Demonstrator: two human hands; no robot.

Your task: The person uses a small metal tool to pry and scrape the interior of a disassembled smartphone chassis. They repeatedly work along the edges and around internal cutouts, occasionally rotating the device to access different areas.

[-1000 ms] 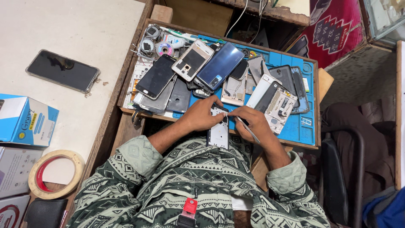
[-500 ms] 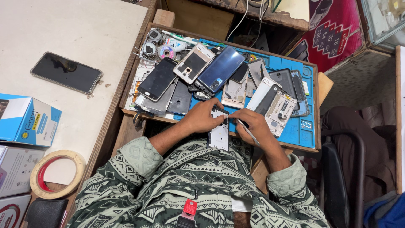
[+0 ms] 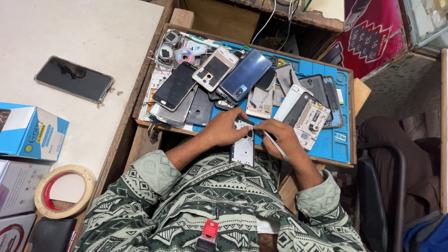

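An opened phone body [image 3: 243, 148] with a pale inner frame sits upright against my chest, its top end at the edge of the blue work mat [image 3: 332, 142]. My left hand [image 3: 227, 127] grips its upper left edge. My right hand [image 3: 280, 135] pinches the top right corner and also carries a thin white tool [image 3: 275, 144] that slants down to the right. Both forearms come out of patterned green sleeves.
Several phones, back covers and screens [image 3: 242, 74] lie piled on the mat in a wooden tray [image 3: 183, 18]. Solder reels [image 3: 184, 56] sit at its far left. On the white counter to the left lie a dark phone [image 3: 74, 79], a blue box [image 3: 30, 133] and a tape roll [image 3: 65, 191].
The view has shifted slightly. My hands stay on the phone body, with small finger movement at its top edge.
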